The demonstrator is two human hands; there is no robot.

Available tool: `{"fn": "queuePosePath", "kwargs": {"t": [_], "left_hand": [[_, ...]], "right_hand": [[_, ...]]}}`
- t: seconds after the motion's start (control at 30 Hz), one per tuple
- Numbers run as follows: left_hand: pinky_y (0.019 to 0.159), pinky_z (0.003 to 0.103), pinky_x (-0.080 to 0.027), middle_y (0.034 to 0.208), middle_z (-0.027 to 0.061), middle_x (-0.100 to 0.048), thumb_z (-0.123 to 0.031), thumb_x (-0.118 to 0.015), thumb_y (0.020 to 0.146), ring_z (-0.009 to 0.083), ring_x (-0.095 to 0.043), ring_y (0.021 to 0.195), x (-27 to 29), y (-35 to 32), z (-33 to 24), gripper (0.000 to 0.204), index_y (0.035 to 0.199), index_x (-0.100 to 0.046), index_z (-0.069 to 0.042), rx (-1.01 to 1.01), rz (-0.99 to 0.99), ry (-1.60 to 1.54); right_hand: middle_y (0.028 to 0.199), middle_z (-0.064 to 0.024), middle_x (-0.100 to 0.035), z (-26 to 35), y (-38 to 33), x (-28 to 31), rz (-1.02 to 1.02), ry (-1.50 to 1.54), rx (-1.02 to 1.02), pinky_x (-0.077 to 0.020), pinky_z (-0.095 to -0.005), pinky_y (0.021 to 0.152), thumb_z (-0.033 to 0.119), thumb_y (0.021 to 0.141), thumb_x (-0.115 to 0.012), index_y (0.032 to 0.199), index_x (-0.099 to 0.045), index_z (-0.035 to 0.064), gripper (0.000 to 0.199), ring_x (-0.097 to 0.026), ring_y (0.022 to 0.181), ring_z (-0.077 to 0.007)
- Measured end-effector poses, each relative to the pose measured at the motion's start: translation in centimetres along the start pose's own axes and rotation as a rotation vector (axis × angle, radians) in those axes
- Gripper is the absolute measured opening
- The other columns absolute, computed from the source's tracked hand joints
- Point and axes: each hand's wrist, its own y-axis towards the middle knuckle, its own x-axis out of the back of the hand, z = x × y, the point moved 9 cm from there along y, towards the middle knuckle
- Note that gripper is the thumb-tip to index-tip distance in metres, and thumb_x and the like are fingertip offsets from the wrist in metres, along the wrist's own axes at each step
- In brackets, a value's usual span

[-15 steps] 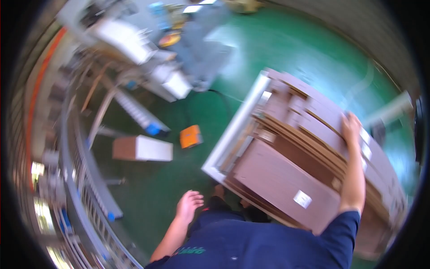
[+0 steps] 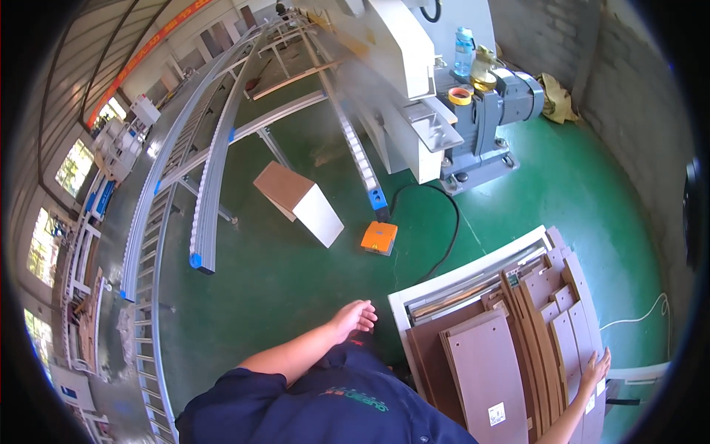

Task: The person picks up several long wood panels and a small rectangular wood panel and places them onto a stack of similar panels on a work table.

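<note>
My left hand (image 2: pixel 353 320) hangs in the air in front of my body, fingers loosely bent and a little apart, holding nothing. It is left of a white-framed cart or pallet (image 2: pixel 397 314) and not touching it. My right hand (image 2: pixel 594 370) lies against the outer right edge of the stacked brown boards (image 2: pixel 580 333), fingers spread. On the near side of the load lies a group of wide brown panels (image 2: pixel 484 362), the top one bearing a white label (image 2: pixel 496 414). Narrower strips (image 2: pixel 543 355) stand packed between those panels and the right-hand boards.
An orange foot pedal (image 2: pixel 379 238) with a black cable (image 2: pixel 457 229) sits on the green floor (image 2: pixel 281 318). Left of it stands a brown-and-white angled board piece (image 2: pixel 296 194). Roller conveyors (image 2: pixel 214 214) run along the left. A machine with a grey motor (image 2: pixel 518 96) stands ahead, before a wall (image 2: pixel 614 103).
My view has turned left, so the loaded cart now sits lower right and the machine farther right. My right hand stays at the boards; my left remains empty.
</note>
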Motion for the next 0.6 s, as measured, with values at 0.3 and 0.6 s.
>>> {"fn": "queuePosePath", "kwargs": {"t": [0.3, 0.6], "left_hand": [[0.066, 0.039, -0.054, 0.085, 0.0104, -0.066, -0.04, -0.05, 0.096, 0.0229, -0.063, 0.07, 14.2, 10.5, -6.3, 0.034, 0.103, -0.052, -0.006, -0.108, -0.229, -0.369], [0.073, 0.041, -0.055, 0.102, 0.0115, -0.059, -0.046, -0.055, 0.093, 0.0217, -0.063, 0.081, 25.6, 21.4, -26.3, 0.059, 0.13, -0.04, -0.002, -0.405, -0.278, -0.623]], "right_hand": [[0.138, -0.0163, -0.047, 10.4, -5.1, 6.7, -0.046, 0.143, -0.021, -0.0283, -0.0465, 0.11, 0.024, 0.098, -0.051, 0.137, -0.045, 0.0054, 0.044, -0.037, 0.131, -0.035], [0.132, -0.028, -0.05, 24.2, -12.6, 6.8, 0.078, 0.578, -0.201, -0.0364, -0.0471, 0.106, 0.041, 0.095, -0.057, 0.131, -0.048, -0.0067, 0.061, -0.047, 0.122, -0.0388]]}}
